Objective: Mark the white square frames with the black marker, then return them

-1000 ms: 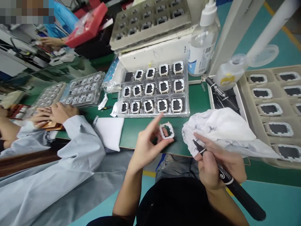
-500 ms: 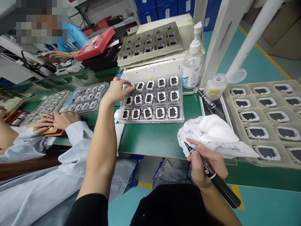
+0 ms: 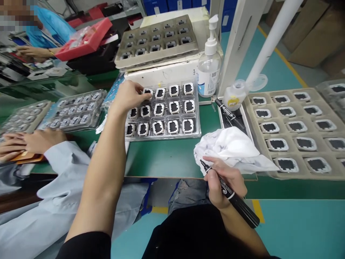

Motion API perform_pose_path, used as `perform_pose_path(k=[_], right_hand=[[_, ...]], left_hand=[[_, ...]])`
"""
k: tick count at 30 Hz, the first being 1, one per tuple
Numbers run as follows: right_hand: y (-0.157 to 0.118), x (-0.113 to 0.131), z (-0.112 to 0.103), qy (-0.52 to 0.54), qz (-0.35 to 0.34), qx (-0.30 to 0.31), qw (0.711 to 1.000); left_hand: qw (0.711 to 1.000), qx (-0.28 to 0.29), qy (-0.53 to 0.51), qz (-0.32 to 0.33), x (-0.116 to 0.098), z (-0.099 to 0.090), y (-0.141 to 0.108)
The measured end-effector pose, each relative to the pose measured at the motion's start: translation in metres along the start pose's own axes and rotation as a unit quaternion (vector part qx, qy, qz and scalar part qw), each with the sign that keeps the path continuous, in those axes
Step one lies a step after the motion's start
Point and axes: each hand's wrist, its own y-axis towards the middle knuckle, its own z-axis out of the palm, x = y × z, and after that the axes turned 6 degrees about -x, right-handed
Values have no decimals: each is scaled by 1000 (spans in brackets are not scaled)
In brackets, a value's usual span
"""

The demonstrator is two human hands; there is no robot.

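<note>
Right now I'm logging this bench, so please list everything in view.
Clear tray: one, transparent, centre
Frames: many, white, in trays
White box: one, white, back centre
Beige trays: at least two, beige, right and atop white box
Other trays: at least three, pale, left and far right
Pump bottle: one, clear, back centre
Cloth: one, white, right of centre
Small bottle: one, translucent, behind cloth
Small box: one, white, behind cloth
Red tray: one, red, back left
Blue bins: several, blue, far back
Bench: one, green, underneath
Co-workers: at least two, blue sleeves, left
Marker: one, black, in right hand
Left hand: one, bare, at clear tray
Right hand: one, bare, around marker
</note>
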Motion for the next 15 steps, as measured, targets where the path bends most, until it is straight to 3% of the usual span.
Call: perform_pose_path(k=[2,4,7,9,11,15], right_hand=[[0,1,1,-2,2,2,1000],[0,1,1,-3,4,0,1000],[-1,0,1,-7,3,-3,1000],[-1,-1,0,-11,1,2,1000],[-2,-2,-1,-13,2,4,1000],[-6,-5,-6,-24,11,-3,1000]], left_hand=[[999,-24,25,-21,-3,5,4],[997,-69,17,1,-5,8,3],[981,-137,-129,48,-16,10,-24],[944,-147,-292,42,-31,9,-63],[896,-121,-426,40,-51,9,-116],[836,28,-545,-63,-88,16,-219]])
